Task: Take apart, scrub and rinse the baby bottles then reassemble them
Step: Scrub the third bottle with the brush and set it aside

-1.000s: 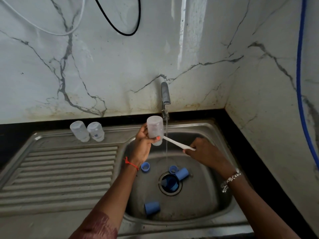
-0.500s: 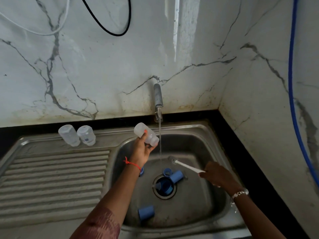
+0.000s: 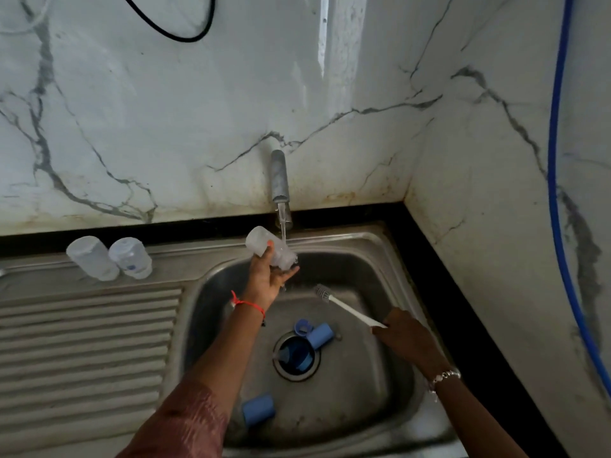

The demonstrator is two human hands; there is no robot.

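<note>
Far to the left of the tap (image 3: 279,180), two clear bottles (image 3: 92,258) stand mouth-down side by side, touching, at the back edge of the ribbed steel surface (image 3: 86,342) beside the sink (image 3: 363,240). Just below the tap's spout, the left hand (image 3: 266,282) holds a third clear bottle (image 3: 258,240) over the basin. Its long axis is tilted, with the closed base pointing up and to the left and the open mouth pointing down and to the right, into the thin stream of water (image 3: 282,226) falling from the tap. The thumb presses on the bottle's upper side and the other fingers (image 3: 291,272) cradle it from beneath, lightly curled, their tips showing at the mouth. A red thread (image 3: 246,303) circles that wrist. Below the tap, on the basin floor, lie loose blue parts: a cap (image 3: 259,409) on its side nearest the camera, a small ring (image 3: 302,326) touching a second cap (image 3: 320,336), and another blue piece (image 3: 296,355) sitting in the drain hole. Below and to the right of the tap, the right hand (image 3: 406,338) grips the end of a white brush (image 3: 350,309), fingers closed round the handle. The brush slants with its bristle head up and to the left, clear of the bottle. A beaded bracelet (image 3: 444,376) hangs on that wrist.
</note>
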